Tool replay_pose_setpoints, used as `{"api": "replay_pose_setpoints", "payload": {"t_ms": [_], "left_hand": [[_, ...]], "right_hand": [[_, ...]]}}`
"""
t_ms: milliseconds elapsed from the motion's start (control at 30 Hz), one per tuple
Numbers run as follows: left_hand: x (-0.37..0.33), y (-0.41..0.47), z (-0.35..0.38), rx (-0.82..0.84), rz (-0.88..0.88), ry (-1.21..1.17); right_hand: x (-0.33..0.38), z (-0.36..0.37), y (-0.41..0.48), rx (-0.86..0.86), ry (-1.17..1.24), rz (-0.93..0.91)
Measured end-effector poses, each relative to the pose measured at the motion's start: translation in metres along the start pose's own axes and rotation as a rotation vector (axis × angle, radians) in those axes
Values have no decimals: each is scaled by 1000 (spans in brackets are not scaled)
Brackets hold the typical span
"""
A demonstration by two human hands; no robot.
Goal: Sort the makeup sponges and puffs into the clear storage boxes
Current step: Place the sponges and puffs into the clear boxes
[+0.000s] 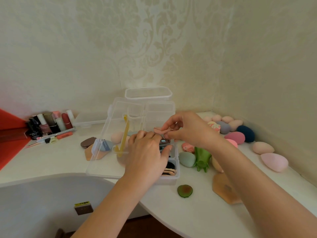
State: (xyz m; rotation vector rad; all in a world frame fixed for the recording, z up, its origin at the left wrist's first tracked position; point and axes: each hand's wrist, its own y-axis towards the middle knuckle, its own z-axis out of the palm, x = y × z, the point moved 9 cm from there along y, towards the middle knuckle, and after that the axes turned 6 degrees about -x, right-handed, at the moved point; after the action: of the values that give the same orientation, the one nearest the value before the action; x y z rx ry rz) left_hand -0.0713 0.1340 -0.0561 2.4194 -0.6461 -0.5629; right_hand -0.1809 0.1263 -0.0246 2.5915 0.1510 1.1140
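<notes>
- Far left: a red flat surface (8, 134) runs off the edge. Just right of it, a bunch of lipsticks and small cosmetic bottles (51, 125) stands against the wall on the white table (51, 160).
- Next over, a brown oval puff (88, 142) and a flat tan puff (91, 154) lie right beside the left wall of the box.
- Middle: the clear plastic storage box (171, 179) sits open with its lid tipped back and a yellow handle standing up inside. A second clear lidded box (148, 94) sits behind it by the wall.
- The left hand (147, 152) is palm down over the box with its fingers bent into the right side. The fingertips are hidden, so I honestly can't tell if it's holding anything.
- Under that hand, in the near right compartment, is a stack of flat black and beige puffs (169, 168).
- The right hand (187, 129) pinches a small flat pink puff (161, 131) between thumb and fingers, just above the box's right side.
- On the table right of the box: a mint teardrop sponge (187, 158), a green glassy trinket (202, 157) and, nearer, a green avocado-shaped puff (185, 191).
- Far right corner: loose egg sponges, including a navy sponge (246, 133), a magenta sponge (235, 137) and a pale pink teardrop sponge (274, 162).
</notes>
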Motion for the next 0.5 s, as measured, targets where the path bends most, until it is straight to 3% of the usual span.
{"api": "replay_pose_setpoints", "payload": {"t_ms": [100, 267, 400, 500], "left_hand": [[0, 0, 0, -6, 1, 3], [-1, 0, -2, -30, -1, -15], [-1, -1, -4, -50, -4, -48], [1, 0, -6, -66, -29, -58]], "right_hand": [[9, -5, 0, -93, -4, -91], [5, -1, 2, -68, 141, -87], [3, 3, 3, -23, 25, -96], [15, 8, 1, -19, -223, -211]]}}
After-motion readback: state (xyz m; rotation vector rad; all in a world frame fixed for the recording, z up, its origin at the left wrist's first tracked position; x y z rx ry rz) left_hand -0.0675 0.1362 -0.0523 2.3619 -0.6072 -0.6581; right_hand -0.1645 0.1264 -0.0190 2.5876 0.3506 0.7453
